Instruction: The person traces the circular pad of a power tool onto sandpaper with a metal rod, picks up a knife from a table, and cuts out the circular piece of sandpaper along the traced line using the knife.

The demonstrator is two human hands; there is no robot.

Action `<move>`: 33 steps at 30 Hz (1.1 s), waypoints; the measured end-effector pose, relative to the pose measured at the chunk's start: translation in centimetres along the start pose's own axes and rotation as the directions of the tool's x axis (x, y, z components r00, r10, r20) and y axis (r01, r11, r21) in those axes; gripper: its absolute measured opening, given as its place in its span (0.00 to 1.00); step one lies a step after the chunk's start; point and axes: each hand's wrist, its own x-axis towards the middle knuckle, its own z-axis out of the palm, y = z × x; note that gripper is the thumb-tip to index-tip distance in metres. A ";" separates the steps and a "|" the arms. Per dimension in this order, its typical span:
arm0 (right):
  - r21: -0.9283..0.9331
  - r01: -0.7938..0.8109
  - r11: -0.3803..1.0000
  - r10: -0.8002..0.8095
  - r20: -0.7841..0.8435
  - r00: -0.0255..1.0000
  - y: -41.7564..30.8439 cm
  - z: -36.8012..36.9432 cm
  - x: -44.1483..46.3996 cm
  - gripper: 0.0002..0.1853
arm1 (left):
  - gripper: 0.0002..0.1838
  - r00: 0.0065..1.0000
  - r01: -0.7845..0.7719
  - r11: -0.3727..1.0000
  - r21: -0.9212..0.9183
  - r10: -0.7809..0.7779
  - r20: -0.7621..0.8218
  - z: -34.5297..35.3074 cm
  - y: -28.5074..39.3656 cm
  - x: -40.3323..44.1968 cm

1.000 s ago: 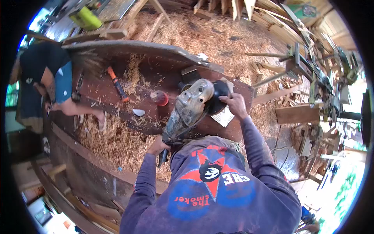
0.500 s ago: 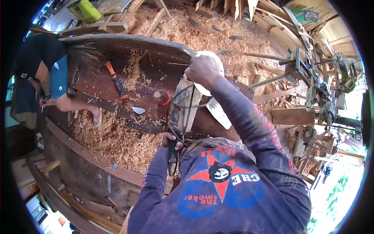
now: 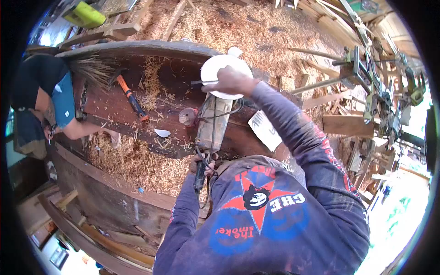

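An angle grinder [image 3: 213, 123] with a worn grey body lies lengthwise in front of my torso. Its large round white disc [image 3: 214, 68] faces up at the far end. My left hand [image 3: 201, 165] is closed around the grinder's rear end, by the black handle and the cord. Over the disc, my right hand [image 3: 231, 81] is closed on a thin dark rod [image 3: 197, 84] that points left; what kind of tool it is, I cannot make out. A reddish round spool-like object [image 3: 188, 117] sits just left of the grinder.
An orange-and-black hammer [image 3: 132, 97] lies on the dark wooden hull-like piece [image 3: 110, 103]. A printed white sheet [image 3: 266, 130] is right of the grinder. Another person [image 3: 46, 98] bends at the left. Wood shavings [image 3: 133, 158] cover the ground; clamps [image 3: 366, 87] stand at right.
The grinder's white disc has tipped into fuller view. My right hand has moved slightly down with the rod, now across the disc. My left hand keeps its hold.
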 end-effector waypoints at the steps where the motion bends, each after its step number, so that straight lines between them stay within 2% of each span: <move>1: 0.065 -0.012 0.998 0.010 0.037 0.999 1.5 -1.0 -0.2 0.40 | 0.32 0.998 -0.008 0.999 0.031 0.010 -0.069 0.3 0.5 -0.4; 2: 0.131 -0.110 0.985 0.109 0.017 0.994 3.3 -1.9 -1.3 0.42 | 0.32 0.997 0.010 0.999 0.039 -0.007 -0.077 0.7 0.8 -0.8; 3: 0.265 -0.114 0.958 0.142 -0.086 0.986 6.0 -2.1 -2.3 0.38 | 0.30 0.982 -0.012 0.991 0.130 0.036 -0.187 1.0 1.0 -1.1; 4: 0.387 -0.042 0.921 0.158 -0.274 0.949 7.1 -3.2 -5.1 0.33 | 0.29 0.955 -0.026 0.975 0.223 0.090 -0.284 1.2 1.0 -1.3; 5: 0.441 -0.231 0.867 0.347 -0.204 0.915 8.6 -4.5 -7.2 0.29 | 0.29 0.957 -0.011 0.973 0.231 0.078 -0.279 0.9 0.6 -1.6; 6: 0.517 -0.247 0.820 0.442 -0.298 0.846 12.9 -2.4 -8.2 0.28 | 0.29 0.913 -0.053 0.973 0.224 0.138 -0.385 0.2 0.1 -1.9; 7: 0.687 -0.207 0.696 0.553 -0.329 0.766 14.1 -2.2 -11.0 0.29 | 0.28 0.853 -0.093 0.971 0.222 0.192 -0.484 -0.2 0.1 -2.0; 8: 0.738 -0.235 0.632 0.663 -0.358 0.658 15.8 -1.4 -13.5 0.29 | 0.25 0.893 -0.074 0.975 0.209 0.158 -0.422 0.5 0.6 -2.3; 9: 0.669 -0.353 0.654 0.718 -0.403 0.568 19.1 0.9 -15.7 0.30 | 0.25 0.897 -0.054 0.977 0.208 0.139 -0.419 1.9 0.7 -2.5; 10: 0.630 -0.409 0.660 0.734 -0.423 0.532 20.5 2.5 -18.6 0.31 | 0.25 0.837 -0.010 0.928 0.373 0.212 -0.505 3.6 0.8 -2.4; 11: 0.684 -0.427 0.591 0.783 -0.360 0.507 21.2 4.3 -21.3 0.30 | 0.24 0.766 0.047 0.851 0.524 0.306 -0.565 4.4 0.8 -2.4; 12: 0.734 -0.440 0.518 0.825 -0.292 0.484 21.5 6.6 -23.7 0.30 | 0.23 0.725 0.069 0.769 0.635 0.399 -0.562 3.3 1.1 -2.6; 13: 0.700 -0.495 0.515 0.840 -0.298 0.453 22.2 9.5 -25.8 0.30 | 0.23 0.725 0.072 0.767 0.638 0.399 -0.561 1.4 1.1 -2.8; 14: 0.665 -0.548 0.508 0.854 -0.304 0.423 22.3 12.3 -27.5 0.29 | 0.21 0.682 0.087 0.665 0.742 0.503 -0.531 -0.8 0.8 -3.2; 15: 0.677 -0.587 0.444 0.890 -0.258 0.376 21.5 14.3 -29.0 0.28 | 0.18 0.637 0.112 0.549 0.828 0.600 -0.484 -1.8 0.4 -3.5; 16: 0.743 -0.575 0.342 0.922 -0.149 0.357 21.8 17.2 -30.4 0.26 | 0.15 0.633 0.055 0.628 0.777 0.580 -0.513 1.3 -0.4 -3.3; 17: 0.762 -0.545 0.348 0.928 -0.199 0.315 21.3 20.1 -31.4 0.24 | 0.15 0.634 0.062 0.625 0.778 0.577 -0.515 1.4 -1.2 -3.1; 18: 0.780 -0.515 0.355 0.931 -0.248 0.267 20.7 22.4 -32.5 0.22 | 0.13 0.609 0.106 0.480 0.871 0.661 -0.438 1.5 -1.7 -3.0; 19: 0.784 -0.515 0.348 0.935 -0.247 0.256 20.1 24.2 -33.5 0.22 | 0.12 0.593 0.149 0.319 0.936 0.729 -0.343 1.6 -2.1 -2.6; 21: 0.885 -0.379 0.271 0.950 -0.183 0.253 19.1 26.2 -35.5 0.17 | 0.11 0.587 0.158 0.363 0.918 0.713 -0.383 3.1 -2.5 -2.1; 22: 0.884 -0.382 0.270 0.952 -0.186 0.242 18.1 25.1 -36.3 0.17 | 0.11 0.576 0.174 0.377 0.910 0.710 -0.404 2.8 -2.5 -2.1; 24: 0.909 -0.341 0.239 0.934 -0.120 0.335 16.1 22.2 -37.7 0.14 | 0.14 0.584 0.168 0.391 0.905 0.700 -0.411 2.7 -2.4 -2.3; 25: 0.908 -0.344 0.241 0.935 -0.122 0.333 15.7 21.4 -38.2 0.14 | 0.14 0.586 0.166 0.393 0.904 0.698 -0.411 3.2 -2.2 -2.6; 27: 0.883 -0.324 0.340 0.894 -0.196 0.402 15.5 19.8 -38.6 0.13 | 0.20 0.655 0.187 0.309 0.933 0.669 -0.353 4.5 -1.4 -3.4; 28: 0.847 -0.352 0.399 0.883 -0.250 0.398 15.0 18.4 -38.7 0.14 | 0.28 0.674 0.315 -0.066 0.947 0.718 -0.174 5.0 -1.0 -4.3; 29: 0.845 -0.350 0.404 0.877 -0.248 0.412 16.0 18.8 -38.9 0.14 | 0.28 0.663 0.320 -0.059 0.946 0.727 -0.179 7.7 -1.6 -4.9; 30: 0.822 -0.338 0.459 0.864 -0.324 0.385 17.2 19.5 -39.0 0.14 | 0.29 0.641 0.477 -0.291 0.829 0.760 -0.103 11.6 -2.1 -5.7; 31: 0.795 -0.327 0.512 0.844 -0.394 0.363 18.1 20.2 -38.9 0.15 | 0.28 0.608 0.491 -0.191 0.850 0.774 -0.177 13.5 -2.8 -5.9; 32: 0.805 -0.366 0.467 0.867 -0.334 0.370 17.9 19.1 -38.9 0.14 | 0.27 0.571 0.501 -0.090 0.861 0.782 -0.250 15.3 -3.7 -6.1; 33: 0.803 -0.356 0.478 0.853 -0.327 0.406 18.9 19.8 -38.5 0.14 | 0.27 0.539 0.516 -0.067 0.854 0.800 -0.263 17.3 -5.0 -4.7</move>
